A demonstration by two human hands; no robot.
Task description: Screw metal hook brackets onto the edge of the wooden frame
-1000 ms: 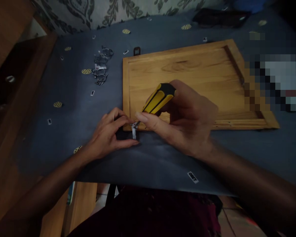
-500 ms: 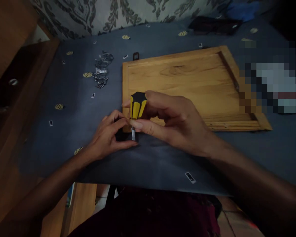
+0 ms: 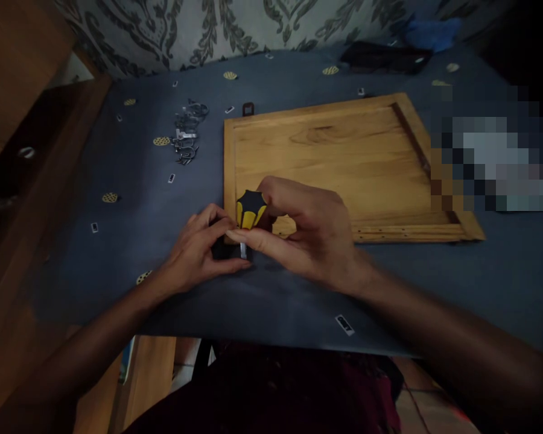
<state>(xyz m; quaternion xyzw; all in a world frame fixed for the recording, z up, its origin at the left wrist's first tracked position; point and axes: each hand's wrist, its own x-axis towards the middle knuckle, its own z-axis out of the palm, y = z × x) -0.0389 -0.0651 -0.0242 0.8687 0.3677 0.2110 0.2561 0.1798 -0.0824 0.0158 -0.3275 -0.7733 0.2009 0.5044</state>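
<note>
My right hand (image 3: pixel 312 235) is closed around the yellow and black handle of a screwdriver (image 3: pixel 251 210), which stands nearly upright over the near left corner of a framed wooden panel (image 3: pixel 330 163). The screwdriver's tip is out of sight. Just below the handle shows a small silver metal piece (image 3: pixel 243 251) at the panel's edge; its exact kind is unclear. Curled around that corner, my left hand (image 3: pixel 199 247) has its fingers above the metal piece and its thumb below, seemingly pinching it.
Several metal hardware pieces (image 3: pixel 187 132) lie in a loose pile on the dark tablecloth (image 3: pixel 136 241). A dark latch-like loop (image 3: pixel 248 109) sits by the panel's far edge. A black case (image 3: pixel 384 57) and a blue cloth (image 3: pixel 434 33) lie at the back right, near a blurred-out object (image 3: pixel 493 157).
My right hand and the screwdriver handle have come slightly lower and closer to me, with the handle turned a little. My left hand stays put. The whole view has shifted slightly.
</note>
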